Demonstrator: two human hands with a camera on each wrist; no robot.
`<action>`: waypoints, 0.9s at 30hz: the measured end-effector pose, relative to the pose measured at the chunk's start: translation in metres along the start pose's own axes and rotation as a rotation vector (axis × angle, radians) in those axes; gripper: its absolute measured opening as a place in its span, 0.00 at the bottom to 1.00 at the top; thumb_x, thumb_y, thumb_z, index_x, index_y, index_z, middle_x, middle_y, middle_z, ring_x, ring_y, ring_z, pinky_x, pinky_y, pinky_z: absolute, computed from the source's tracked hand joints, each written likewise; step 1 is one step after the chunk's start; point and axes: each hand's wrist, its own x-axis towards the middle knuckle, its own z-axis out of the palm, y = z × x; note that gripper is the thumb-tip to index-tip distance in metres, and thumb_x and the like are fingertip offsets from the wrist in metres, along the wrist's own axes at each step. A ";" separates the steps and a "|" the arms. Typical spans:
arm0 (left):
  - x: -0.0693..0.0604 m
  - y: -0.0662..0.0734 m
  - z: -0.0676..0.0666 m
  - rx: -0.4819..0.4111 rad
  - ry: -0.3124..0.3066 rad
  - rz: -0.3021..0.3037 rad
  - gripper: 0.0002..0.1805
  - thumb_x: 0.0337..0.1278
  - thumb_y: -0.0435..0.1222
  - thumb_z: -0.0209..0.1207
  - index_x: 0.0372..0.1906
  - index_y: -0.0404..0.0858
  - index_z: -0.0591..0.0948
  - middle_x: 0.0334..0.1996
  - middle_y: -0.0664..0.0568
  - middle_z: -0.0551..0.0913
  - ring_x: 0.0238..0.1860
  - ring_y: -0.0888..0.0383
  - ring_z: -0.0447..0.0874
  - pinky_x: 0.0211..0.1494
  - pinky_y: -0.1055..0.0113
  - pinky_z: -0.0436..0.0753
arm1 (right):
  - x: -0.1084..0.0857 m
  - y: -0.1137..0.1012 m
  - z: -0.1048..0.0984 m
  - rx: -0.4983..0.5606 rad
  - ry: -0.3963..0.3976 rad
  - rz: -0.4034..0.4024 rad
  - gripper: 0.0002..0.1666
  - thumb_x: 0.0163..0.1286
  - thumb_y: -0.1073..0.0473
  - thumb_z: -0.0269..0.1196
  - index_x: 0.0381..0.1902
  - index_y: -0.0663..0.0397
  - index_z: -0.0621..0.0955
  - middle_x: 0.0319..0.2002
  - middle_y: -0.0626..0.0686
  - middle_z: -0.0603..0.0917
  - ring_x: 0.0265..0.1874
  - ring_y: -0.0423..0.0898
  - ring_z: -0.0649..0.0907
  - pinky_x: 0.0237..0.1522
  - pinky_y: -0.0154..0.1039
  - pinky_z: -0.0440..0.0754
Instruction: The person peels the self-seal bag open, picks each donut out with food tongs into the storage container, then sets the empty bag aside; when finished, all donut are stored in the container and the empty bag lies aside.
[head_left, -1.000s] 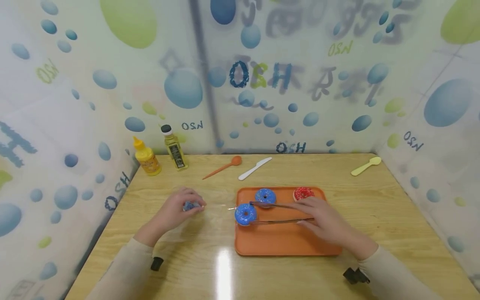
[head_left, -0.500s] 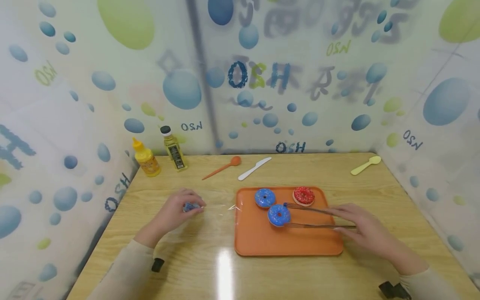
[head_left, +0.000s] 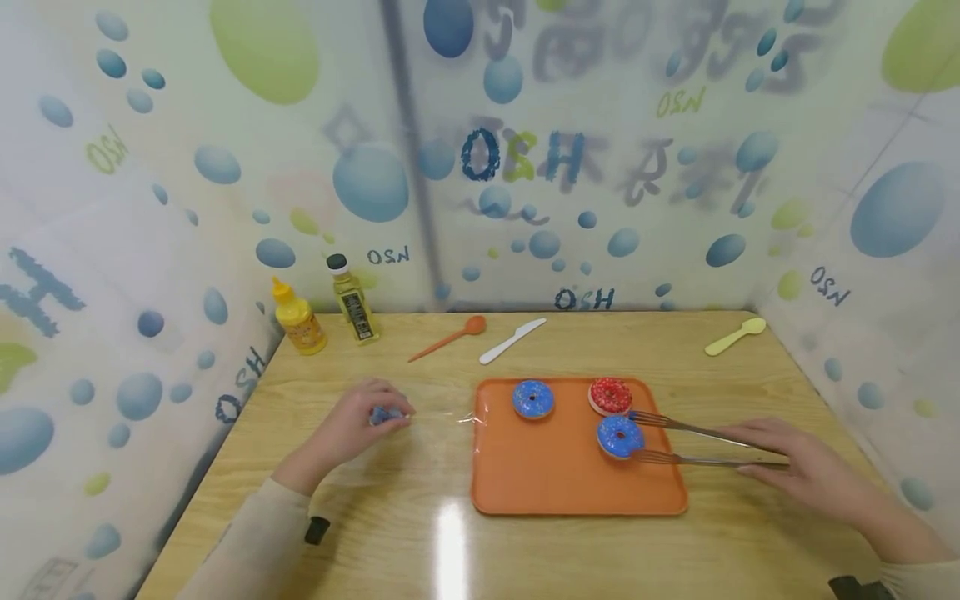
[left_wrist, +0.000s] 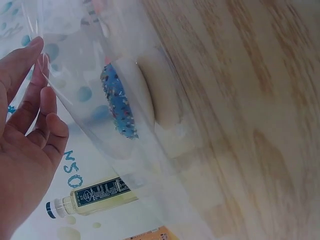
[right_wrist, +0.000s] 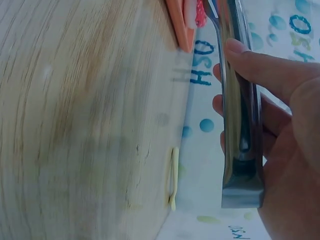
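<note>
In the head view, my right hand (head_left: 810, 471) grips metal tongs (right_wrist: 242, 125). Their blue-tinted tips hold a blue sprinkled doughnut (head_left: 619, 437) at the right of the orange tray (head_left: 555, 487); whether it touches the tray I cannot tell. Just behind it lies a red sprinkled doughnut (head_left: 611, 396), and a second blue doughnut (head_left: 533, 400) sits at the tray's back left. Left of the tray, the thumb and fingers of my left hand (left_wrist: 30, 107) pinch the edge of a clear plastic bag (left_wrist: 165, 165). Inside the bag is another blue doughnut (left_wrist: 120, 102), mostly covered by the hand in the head view.
A yellow squeeze bottle (head_left: 300, 323) and a black-capped bottle (head_left: 354, 302) stand at the back left. Along the back lie an orange spoon (head_left: 450, 337), a white knife (head_left: 513, 341) and, far right, a pale yellow spoon (head_left: 735, 337). A patterned wall (head_left: 495, 250) closes the back.
My right hand has moved right with the tongs, carrying the blue doughnut from the tray's left edge to its right side. The left hand has stayed in place.
</note>
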 end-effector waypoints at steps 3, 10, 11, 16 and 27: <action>-0.001 -0.001 0.001 0.007 0.003 0.003 0.08 0.57 0.33 0.73 0.40 0.49 0.90 0.41 0.62 0.88 0.48 0.60 0.81 0.52 0.56 0.81 | -0.003 0.005 0.000 0.015 0.003 -0.007 0.39 0.49 0.68 0.81 0.61 0.44 0.85 0.54 0.41 0.85 0.56 0.20 0.73 0.54 0.13 0.67; -0.001 -0.001 0.000 0.008 0.005 0.002 0.07 0.58 0.35 0.73 0.39 0.48 0.90 0.41 0.63 0.88 0.48 0.61 0.80 0.52 0.56 0.81 | -0.004 0.009 0.000 0.039 -0.037 -0.026 0.37 0.49 0.66 0.81 0.59 0.43 0.85 0.53 0.39 0.87 0.55 0.22 0.77 0.54 0.13 0.68; 0.000 -0.001 0.000 0.009 0.003 0.003 0.06 0.58 0.35 0.73 0.40 0.47 0.90 0.41 0.63 0.87 0.48 0.61 0.80 0.52 0.56 0.81 | -0.005 0.009 0.000 0.036 -0.038 -0.024 0.37 0.49 0.66 0.81 0.59 0.42 0.85 0.53 0.39 0.87 0.55 0.22 0.77 0.54 0.13 0.68; 0.001 -0.002 0.001 0.005 -0.008 0.003 0.06 0.59 0.35 0.73 0.41 0.46 0.90 0.41 0.62 0.87 0.48 0.61 0.80 0.53 0.56 0.81 | -0.005 0.009 0.000 0.020 -0.033 -0.015 0.39 0.46 0.65 0.82 0.59 0.41 0.85 0.52 0.41 0.87 0.54 0.22 0.77 0.53 0.13 0.69; -0.001 0.000 0.001 0.009 -0.006 -0.005 0.07 0.58 0.34 0.73 0.40 0.46 0.90 0.40 0.62 0.87 0.47 0.62 0.80 0.51 0.57 0.82 | 0.001 0.002 -0.001 0.022 -0.024 -0.006 0.46 0.41 0.66 0.84 0.62 0.43 0.83 0.56 0.38 0.84 0.56 0.20 0.73 0.53 0.13 0.69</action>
